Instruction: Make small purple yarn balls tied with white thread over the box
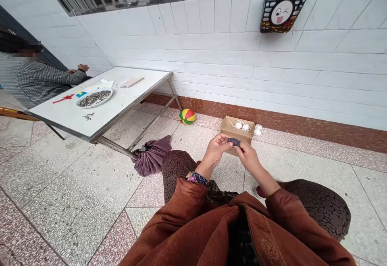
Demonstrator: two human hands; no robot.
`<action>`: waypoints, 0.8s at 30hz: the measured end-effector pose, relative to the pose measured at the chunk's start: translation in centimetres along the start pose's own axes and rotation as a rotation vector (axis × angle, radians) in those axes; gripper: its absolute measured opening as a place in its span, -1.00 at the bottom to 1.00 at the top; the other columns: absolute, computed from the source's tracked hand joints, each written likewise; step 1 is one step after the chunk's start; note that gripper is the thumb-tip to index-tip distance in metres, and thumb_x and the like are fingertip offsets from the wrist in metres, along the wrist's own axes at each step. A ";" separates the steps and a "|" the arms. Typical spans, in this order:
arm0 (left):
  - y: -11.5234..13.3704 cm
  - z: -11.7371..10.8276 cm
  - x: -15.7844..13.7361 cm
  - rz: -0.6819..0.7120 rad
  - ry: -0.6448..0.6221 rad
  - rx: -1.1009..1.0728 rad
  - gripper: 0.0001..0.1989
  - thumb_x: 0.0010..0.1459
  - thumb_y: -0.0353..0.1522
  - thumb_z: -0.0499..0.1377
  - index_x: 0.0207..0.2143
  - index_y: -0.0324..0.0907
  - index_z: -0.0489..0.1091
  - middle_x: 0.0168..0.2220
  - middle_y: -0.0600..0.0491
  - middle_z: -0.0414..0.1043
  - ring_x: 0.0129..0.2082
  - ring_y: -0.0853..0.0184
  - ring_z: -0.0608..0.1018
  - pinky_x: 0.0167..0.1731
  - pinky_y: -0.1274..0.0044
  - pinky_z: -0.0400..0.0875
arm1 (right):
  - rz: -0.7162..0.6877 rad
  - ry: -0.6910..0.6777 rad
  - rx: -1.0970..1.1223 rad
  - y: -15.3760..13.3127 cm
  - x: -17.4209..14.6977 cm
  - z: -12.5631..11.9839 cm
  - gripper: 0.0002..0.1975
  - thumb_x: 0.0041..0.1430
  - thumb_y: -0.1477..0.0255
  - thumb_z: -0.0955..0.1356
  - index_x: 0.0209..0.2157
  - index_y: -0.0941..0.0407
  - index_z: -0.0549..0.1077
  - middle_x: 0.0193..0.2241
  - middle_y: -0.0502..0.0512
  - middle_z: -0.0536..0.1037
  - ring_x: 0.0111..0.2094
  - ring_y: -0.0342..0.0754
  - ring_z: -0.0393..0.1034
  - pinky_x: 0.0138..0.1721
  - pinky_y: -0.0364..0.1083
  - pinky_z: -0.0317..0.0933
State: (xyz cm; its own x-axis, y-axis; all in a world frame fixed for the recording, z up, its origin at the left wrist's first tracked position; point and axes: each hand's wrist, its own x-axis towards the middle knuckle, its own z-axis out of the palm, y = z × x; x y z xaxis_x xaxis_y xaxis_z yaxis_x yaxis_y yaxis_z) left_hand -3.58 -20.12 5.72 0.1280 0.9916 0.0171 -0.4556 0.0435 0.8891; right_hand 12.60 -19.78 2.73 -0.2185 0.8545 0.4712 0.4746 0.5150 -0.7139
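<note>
Along a white tiled wall [205, 52] stands a long white table [121, 100], with a co-worker [33, 80] in a checked jacket at its left end. By the table's near leg lies a purple cloth bag [152, 157]. High on the right hangs a black bag [281, 12] printed with a winking face, tongue out; the coloured marks low on it are too small to read. On the floor sits an open cardboard box [227, 128]; on the table, a plate [104, 101] of small dark bits; by the wall, a multicoloured ball [188, 116]. Before the box, the left hand [217, 149] and right hand [248, 155] both pinch a small dark piece [234, 141] between their fingers. Smallest, two white balls [238, 125] rest in the box.
</note>
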 end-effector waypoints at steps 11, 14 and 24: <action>-0.6 -1.6 -0.8 -0.106 -0.238 0.131 -0.60 -0.13 -0.28 0.49 -0.30 -0.21 0.41 -0.39 0.13 0.45 -0.42 0.49 0.45 -0.34 0.59 0.29 | 0.075 0.087 0.017 -2.9 -0.3 -2.0 -0.79 0.36 0.28 0.31 -0.30 0.03 0.54 -0.34 0.10 0.57 -0.26 0.05 0.45 -0.16 0.02 0.35; -0.7 -1.1 -0.8 -0.105 -0.180 0.013 -0.58 -0.14 -0.27 0.49 -0.30 -0.21 0.40 -0.36 0.11 0.46 -0.40 0.47 0.46 -0.34 0.58 0.33 | 0.099 0.030 0.036 -1.7 -1.3 -1.0 -0.74 0.37 0.25 0.28 -0.32 0.04 0.53 -0.37 0.08 0.55 -0.30 0.03 0.45 -0.21 -0.01 0.35; -1.8 -2.1 -0.3 -0.091 -0.103 0.232 -0.62 -0.13 -0.28 0.47 -0.34 -0.21 0.39 -0.42 0.15 0.43 -0.44 0.49 0.42 -0.35 0.58 0.28 | 0.021 -0.036 -0.038 -2.6 -2.0 -1.3 -0.77 0.40 0.29 0.29 -0.23 0.02 0.56 -0.30 0.14 0.57 -0.23 0.06 0.46 -0.14 0.02 0.36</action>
State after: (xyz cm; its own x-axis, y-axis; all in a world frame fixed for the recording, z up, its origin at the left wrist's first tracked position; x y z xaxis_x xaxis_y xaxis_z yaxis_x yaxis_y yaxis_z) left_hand -4.61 -20.28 3.16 0.2532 0.9669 -0.0314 -0.2261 0.0907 0.9699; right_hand 12.85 -22.90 4.33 -0.2382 0.8671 0.4375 0.5111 0.4949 -0.7028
